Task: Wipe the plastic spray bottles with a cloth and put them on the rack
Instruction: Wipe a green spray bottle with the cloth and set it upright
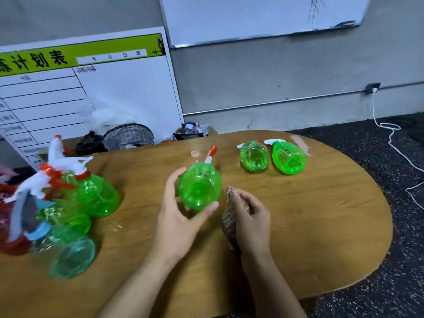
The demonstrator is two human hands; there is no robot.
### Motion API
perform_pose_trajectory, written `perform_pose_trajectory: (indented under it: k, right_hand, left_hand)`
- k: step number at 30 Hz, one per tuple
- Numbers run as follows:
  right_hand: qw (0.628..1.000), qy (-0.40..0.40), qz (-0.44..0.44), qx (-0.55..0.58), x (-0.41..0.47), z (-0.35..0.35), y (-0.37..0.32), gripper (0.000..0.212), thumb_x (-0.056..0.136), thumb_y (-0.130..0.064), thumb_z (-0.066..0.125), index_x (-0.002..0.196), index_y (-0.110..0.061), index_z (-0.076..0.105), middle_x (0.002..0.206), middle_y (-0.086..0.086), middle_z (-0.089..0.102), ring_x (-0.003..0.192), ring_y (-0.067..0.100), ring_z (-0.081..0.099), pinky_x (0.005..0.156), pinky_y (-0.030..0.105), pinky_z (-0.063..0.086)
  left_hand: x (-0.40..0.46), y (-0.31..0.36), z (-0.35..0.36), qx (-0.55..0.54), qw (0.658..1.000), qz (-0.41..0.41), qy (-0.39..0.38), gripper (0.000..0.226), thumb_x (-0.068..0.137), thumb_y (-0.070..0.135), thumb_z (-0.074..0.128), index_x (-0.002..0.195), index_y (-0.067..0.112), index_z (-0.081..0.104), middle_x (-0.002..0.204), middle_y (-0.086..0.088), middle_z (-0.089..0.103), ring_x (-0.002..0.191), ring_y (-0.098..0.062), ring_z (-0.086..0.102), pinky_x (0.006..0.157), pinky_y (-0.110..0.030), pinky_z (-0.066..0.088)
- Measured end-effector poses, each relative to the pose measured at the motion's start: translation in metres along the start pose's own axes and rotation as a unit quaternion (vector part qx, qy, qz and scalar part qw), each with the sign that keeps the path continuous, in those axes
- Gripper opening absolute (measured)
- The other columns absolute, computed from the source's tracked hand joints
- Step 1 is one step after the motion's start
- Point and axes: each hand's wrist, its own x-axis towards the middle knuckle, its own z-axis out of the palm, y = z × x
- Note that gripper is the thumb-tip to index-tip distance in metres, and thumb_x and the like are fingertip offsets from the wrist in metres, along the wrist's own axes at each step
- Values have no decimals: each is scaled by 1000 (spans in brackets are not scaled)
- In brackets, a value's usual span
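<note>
Three clear green bottles point(199, 187), one cloth point(229, 223), blurred pile uncounted.

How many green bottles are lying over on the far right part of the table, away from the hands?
2. One green bottle lies beside another green bottle at the table's far right. The left hand holds a third; the blurry pile at left isn't counted.

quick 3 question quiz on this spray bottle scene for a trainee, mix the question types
1. True or false: the left hand holds a red bottle.
2. The right hand holds: A) cloth B) nozzle C) cable
3. How many green bottles lie apart at the far right of the wooden table?

Key:
1. False, it holds a green spray bottle.
2. A
3. Two
</note>
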Motion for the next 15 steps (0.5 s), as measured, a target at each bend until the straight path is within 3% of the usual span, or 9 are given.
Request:
perform_pose_trajectory:
  k: [3, 6, 7, 9, 11, 12, 13, 15]
  right_hand:
    - [998, -38, 27, 45, -44, 7, -11, 11, 98, -11, 70, 102, -13, 80, 103, 2, 81, 103, 22, 75, 94, 40, 59]
    - [996, -68, 28, 43, -90, 3, -21, 14, 99, -7, 67, 103, -12, 79, 103, 3, 81, 103, 23, 76, 90, 35, 61]
    - [996, -76, 25, 38, -102, 0, -24, 14, 98, -7, 68, 102, -12, 79, 103, 2, 81, 102, 22, 76, 87, 31, 61]
    - [996, -85, 19, 24, -125, -7, -31, 13, 97, -6, 69, 101, -13, 79, 102, 0, 81, 101, 21, 76, 83, 27, 61]
    - [994, -103, 17, 2, -149, -14, -39, 14, 96, -8, 70, 103, -15, 80, 104, -1, 81, 102, 21, 76, 86, 34, 62]
    - [993, -117, 17, -15, -158, -18, -40, 14, 96, -9, 70, 104, -16, 80, 107, -1, 80, 104, 21, 76, 90, 41, 62]
    - [991, -132, 12, -34, -170, -21, -45, 15, 95, -10, 71, 105, -17, 80, 109, -2, 80, 106, 21, 75, 95, 48, 60]
    - [987, -148, -5, -68, -190, -29, -52, 17, 94, -8, 72, 105, -18, 81, 111, -3, 80, 108, 19, 74, 100, 52, 58]
  left_hand:
    - [-40, 12, -23, -29, 1000, -2, -3, 90, 64, 51, 96, 136, 59, 43, 132, 39, 57, 123, -1, 63, 108, -35, 51]
    - [-79, 17, -49, -36, 999, -26, -19, 93, 67, 32, 101, 127, 68, 39, 129, 43, 56, 120, 6, 62, 103, -20, 48]
    - [-91, 22, -56, -43, 998, -36, -24, 93, 67, 32, 101, 126, 67, 39, 127, 41, 59, 117, 7, 63, 98, -13, 48]
    - [-116, 34, -69, -92, 994, -60, -26, 90, 59, 52, 99, 129, 56, 42, 123, 27, 67, 111, 4, 68, 91, -11, 50]
    - [-142, 47, -80, -176, 979, -99, -13, 83, 59, 77, 85, 126, 47, 47, 116, 20, 73, 105, -4, 73, 89, -21, 58]
    - [-152, 49, -84, -199, 972, -123, -1, 68, 70, 84, 74, 121, 47, 50, 112, 19, 74, 104, -9, 74, 91, -31, 61]
    - [-163, 50, -89, -217, 966, -141, 18, 49, 84, 82, 62, 115, 45, 54, 107, 18, 75, 102, -13, 74, 95, -44, 61]
    - [-183, 52, -99, -262, 949, -171, 49, 27, 95, 59, 57, 110, 37, 57, 104, 11, 75, 95, -14, 74, 99, -59, 58]
